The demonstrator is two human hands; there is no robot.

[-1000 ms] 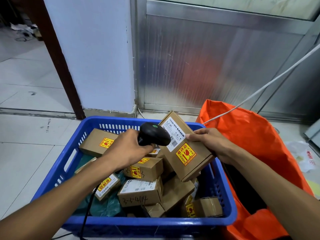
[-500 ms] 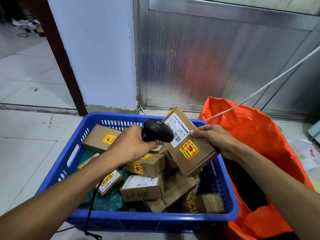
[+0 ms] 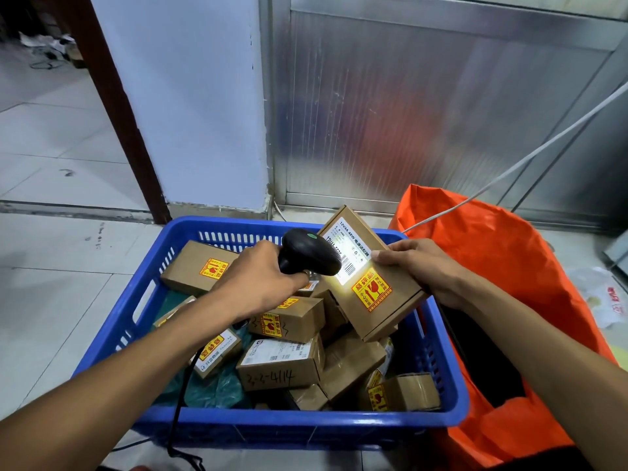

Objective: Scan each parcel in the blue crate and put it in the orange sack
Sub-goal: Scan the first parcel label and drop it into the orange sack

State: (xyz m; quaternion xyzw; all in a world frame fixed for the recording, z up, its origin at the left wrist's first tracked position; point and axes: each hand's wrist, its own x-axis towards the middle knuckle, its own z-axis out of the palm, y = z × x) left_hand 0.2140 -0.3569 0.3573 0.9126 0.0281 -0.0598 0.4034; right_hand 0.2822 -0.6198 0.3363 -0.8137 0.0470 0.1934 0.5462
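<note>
Nearest, the blue crate (image 3: 272,424) sits on the floor, its bed heaped with cardboard parcels, one of them a box marked 3-3-4114 (image 3: 280,368). Above the heap, the left hand (image 3: 261,280) is curled around the grip of a black scanner (image 3: 311,252), whose cord (image 3: 178,402) drops over the crate's near wall. The scanner's nose points at a tilted parcel (image 3: 373,283) just to its right, with a bright patch of light on the white barcode label. The right hand (image 3: 419,266) grips that parcel by its right edge, thumb on top; the fingers beneath are probably wrapped under, though hidden. Right of the crate, touching it, stands the open orange sack (image 3: 492,266).
</note>
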